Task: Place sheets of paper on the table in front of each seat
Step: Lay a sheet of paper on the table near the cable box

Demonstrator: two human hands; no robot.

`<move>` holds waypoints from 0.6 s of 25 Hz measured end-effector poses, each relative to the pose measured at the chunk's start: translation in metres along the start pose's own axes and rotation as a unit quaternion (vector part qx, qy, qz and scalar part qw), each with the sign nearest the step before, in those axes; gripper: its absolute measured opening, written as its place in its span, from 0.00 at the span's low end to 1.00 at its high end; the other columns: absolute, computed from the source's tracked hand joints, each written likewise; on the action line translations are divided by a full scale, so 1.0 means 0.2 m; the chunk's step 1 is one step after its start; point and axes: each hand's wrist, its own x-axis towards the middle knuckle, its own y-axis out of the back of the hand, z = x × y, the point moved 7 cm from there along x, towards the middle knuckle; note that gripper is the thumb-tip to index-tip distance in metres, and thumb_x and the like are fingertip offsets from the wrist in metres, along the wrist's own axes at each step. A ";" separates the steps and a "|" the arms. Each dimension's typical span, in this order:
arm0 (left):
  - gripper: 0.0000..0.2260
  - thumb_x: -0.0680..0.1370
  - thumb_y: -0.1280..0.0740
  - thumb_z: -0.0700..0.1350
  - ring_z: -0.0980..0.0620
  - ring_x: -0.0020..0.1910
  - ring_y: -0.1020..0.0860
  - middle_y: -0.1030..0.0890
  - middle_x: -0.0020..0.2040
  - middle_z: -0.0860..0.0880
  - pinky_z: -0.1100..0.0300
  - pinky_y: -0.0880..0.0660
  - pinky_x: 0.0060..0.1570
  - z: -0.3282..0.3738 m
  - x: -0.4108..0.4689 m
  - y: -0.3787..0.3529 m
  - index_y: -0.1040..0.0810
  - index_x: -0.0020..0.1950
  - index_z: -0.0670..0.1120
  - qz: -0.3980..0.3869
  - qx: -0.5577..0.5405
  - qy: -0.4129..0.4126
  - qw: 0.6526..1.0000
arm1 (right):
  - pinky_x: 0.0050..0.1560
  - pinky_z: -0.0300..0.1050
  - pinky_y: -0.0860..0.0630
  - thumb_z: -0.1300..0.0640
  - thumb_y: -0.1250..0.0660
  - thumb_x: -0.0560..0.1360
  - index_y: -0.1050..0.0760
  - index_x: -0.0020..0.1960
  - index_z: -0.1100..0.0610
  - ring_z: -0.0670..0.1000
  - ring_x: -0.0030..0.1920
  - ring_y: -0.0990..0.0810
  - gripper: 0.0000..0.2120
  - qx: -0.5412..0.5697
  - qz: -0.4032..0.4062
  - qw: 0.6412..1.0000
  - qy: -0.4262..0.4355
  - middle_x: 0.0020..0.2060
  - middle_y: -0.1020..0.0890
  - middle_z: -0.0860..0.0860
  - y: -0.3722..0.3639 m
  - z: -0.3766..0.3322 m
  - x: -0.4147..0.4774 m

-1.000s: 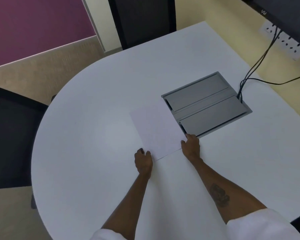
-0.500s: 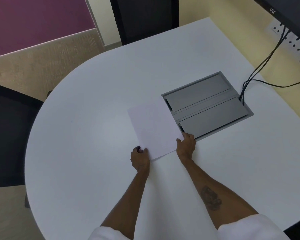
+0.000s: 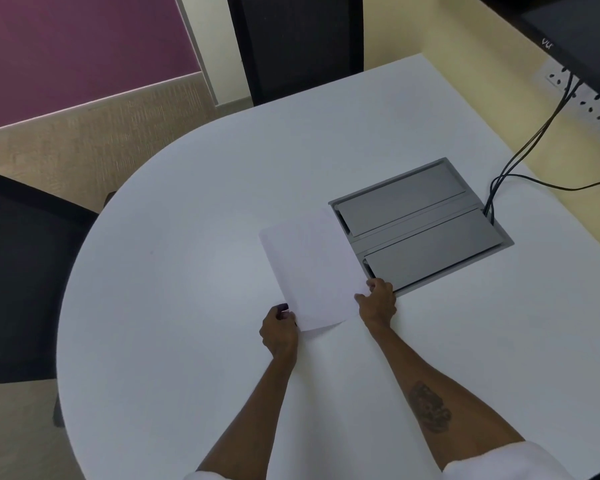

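Observation:
A white sheet of paper (image 3: 312, 268) is held over the middle of the white round-ended table (image 3: 174, 258), its far edge beside the grey cable box. My left hand (image 3: 278, 332) pinches the sheet's near left corner. My right hand (image 3: 377, 303) grips its near right corner. The near edge looks slightly raised off the tabletop. Whether it is one sheet or a thin stack cannot be told.
A grey hinged cable box (image 3: 420, 226) is set into the table right of the paper, with black cables (image 3: 527, 147) running to a wall socket strip (image 3: 586, 102). Dark chairs stand at the left (image 3: 18, 271) and at the far side (image 3: 295, 43). A monitor (image 3: 575, 32) is top right.
Both hands have drawn the paper a little toward me and to the left, away from the cable box. The camera view has shifted slightly.

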 end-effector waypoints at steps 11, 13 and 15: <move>0.08 0.74 0.33 0.35 0.48 0.34 0.23 0.19 0.36 0.46 0.56 0.22 0.43 -0.07 -0.04 0.07 0.18 0.49 0.45 -0.093 -0.056 0.022 0.994 | 0.63 0.54 0.25 0.59 0.31 0.76 0.23 0.63 0.61 0.60 0.61 0.22 0.17 0.074 -0.029 0.996 -0.044 0.62 0.20 0.58 0.11 0.10 -0.06; 0.07 0.75 0.33 0.34 0.50 0.31 0.26 0.21 0.33 0.47 0.60 0.26 0.36 -0.10 -0.09 0.07 0.18 0.46 0.44 -0.120 -0.055 0.016 0.991 | 0.63 0.51 0.25 0.62 0.31 0.75 0.21 0.62 0.62 0.60 0.60 0.20 0.16 0.099 -0.033 0.993 -0.049 0.61 0.18 0.58 0.14 0.14 -0.08; 0.08 0.76 0.33 0.33 0.51 0.29 0.28 0.23 0.33 0.47 0.63 0.29 0.33 -0.14 -0.14 0.07 0.20 0.43 0.45 -0.136 -0.058 0.021 0.989 | 0.64 0.51 0.25 0.62 0.30 0.75 0.20 0.62 0.62 0.60 0.61 0.20 0.16 0.113 -0.027 0.992 -0.052 0.61 0.18 0.58 0.19 0.18 -0.10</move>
